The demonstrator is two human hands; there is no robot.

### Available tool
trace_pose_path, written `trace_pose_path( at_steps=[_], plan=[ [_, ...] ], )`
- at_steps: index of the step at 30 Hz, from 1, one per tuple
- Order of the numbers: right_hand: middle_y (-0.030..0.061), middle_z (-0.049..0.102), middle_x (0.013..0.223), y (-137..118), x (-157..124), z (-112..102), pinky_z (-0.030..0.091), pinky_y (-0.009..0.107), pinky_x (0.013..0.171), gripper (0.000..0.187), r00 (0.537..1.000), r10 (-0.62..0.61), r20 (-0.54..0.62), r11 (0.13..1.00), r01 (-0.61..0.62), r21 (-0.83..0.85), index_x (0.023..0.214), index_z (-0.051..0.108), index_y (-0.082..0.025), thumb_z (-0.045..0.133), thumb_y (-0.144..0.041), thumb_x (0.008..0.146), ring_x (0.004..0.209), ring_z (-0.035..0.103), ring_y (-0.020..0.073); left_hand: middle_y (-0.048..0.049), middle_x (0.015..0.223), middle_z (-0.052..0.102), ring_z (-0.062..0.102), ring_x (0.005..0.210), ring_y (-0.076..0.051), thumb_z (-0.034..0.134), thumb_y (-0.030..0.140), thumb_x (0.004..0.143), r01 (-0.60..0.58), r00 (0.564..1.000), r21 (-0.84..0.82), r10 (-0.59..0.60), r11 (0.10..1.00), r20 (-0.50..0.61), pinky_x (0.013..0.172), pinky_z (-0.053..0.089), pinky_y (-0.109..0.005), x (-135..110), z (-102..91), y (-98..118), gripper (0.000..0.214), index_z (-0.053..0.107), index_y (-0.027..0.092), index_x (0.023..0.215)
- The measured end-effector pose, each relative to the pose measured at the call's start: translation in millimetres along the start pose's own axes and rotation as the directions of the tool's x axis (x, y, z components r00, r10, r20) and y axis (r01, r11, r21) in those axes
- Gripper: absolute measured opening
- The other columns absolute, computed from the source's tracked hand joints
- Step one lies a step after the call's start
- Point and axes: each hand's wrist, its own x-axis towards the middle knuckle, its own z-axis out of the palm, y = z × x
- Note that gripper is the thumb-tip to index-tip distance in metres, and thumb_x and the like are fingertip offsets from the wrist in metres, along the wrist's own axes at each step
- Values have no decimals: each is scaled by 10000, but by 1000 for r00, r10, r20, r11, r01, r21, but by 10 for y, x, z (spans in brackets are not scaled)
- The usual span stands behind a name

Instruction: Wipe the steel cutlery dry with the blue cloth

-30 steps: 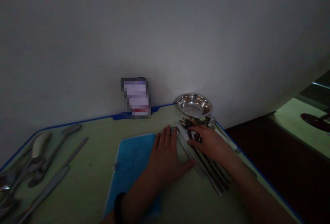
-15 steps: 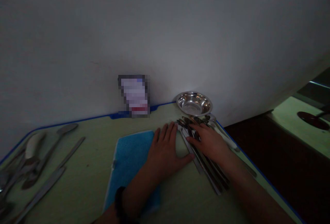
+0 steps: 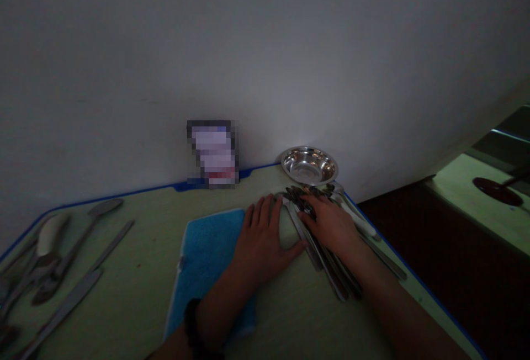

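My left hand (image 3: 260, 236) lies flat and open on the table, fingers together, its heel over the right edge of a blue cloth (image 3: 207, 263). Its thumb and fingertips touch the left side of a bundle of metal spoons (image 3: 327, 269). My right hand (image 3: 329, 225) rests flat on top of that bundle, fingers stretched toward the spoon bowls, pressing them down. The spoons lie side by side, handles pointing toward me. A dark band sits on my left wrist.
A shiny steel bowl (image 3: 308, 165) stands against the wall behind the spoons. More cutlery (image 3: 62, 260) lies scattered at the left. A blurred card (image 3: 212, 153) leans on the wall. The green table (image 3: 136, 288) has a blue rim; its right edge runs close by the spoons.
Both hands have slid slightly away from me along the spoon bundle, and the spoons are pushed closer together. The view has shifted a little.
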Motion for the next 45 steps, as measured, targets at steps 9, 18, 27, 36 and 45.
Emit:
trace_pose_path(
  at_steps=[9,18,27,36,45],
  plan=[
    [94,619,1058,115,26,-18,434,366,811,383,996,-94,8,986,92,140,1171,527,-220,499,-345,810,972,578,226,-120,1427,307,237,1306,-317,363,655,773,-32,999,-3,32,999,-33,1062,169,-525,-15,48,-22,793,227,153,1372],
    [65,658,899,190,43,-47,435,321,720,431,991,-132,27,963,122,241,1136,557,-195,589,-341,732,799,597,190,-132,1419,317,234,1308,-308,353,663,772,-22,1000,12,22,1000,-21,1067,168,-512,-9,35,-10,799,240,139,1365],
    [24,639,761,218,53,-49,404,278,616,446,991,-133,19,951,122,284,1118,555,-208,632,-353,704,688,571,167,-141,1411,329,240,1305,-309,355,657,776,-30,999,10,31,999,-22,1065,176,-516,-9,31,-7,794,250,127,1358],
    [32,653,728,225,72,-68,415,288,616,322,995,-99,5,955,93,281,1038,604,-210,565,-368,760,664,592,173,-129,1411,329,251,1298,-314,372,649,774,-32,999,-16,31,999,-35,1060,177,-527,-16,37,-12,784,237,149,1363],
    [12,635,691,-23,30,-46,405,265,582,232,984,-81,-161,941,129,312,962,605,-211,481,-338,813,618,575,154,-118,1348,407,264,1292,-294,392,544,829,-63,995,10,64,998,-81,1074,157,-522,-47,-158,-14,643,292,156,1332]
  ],
)
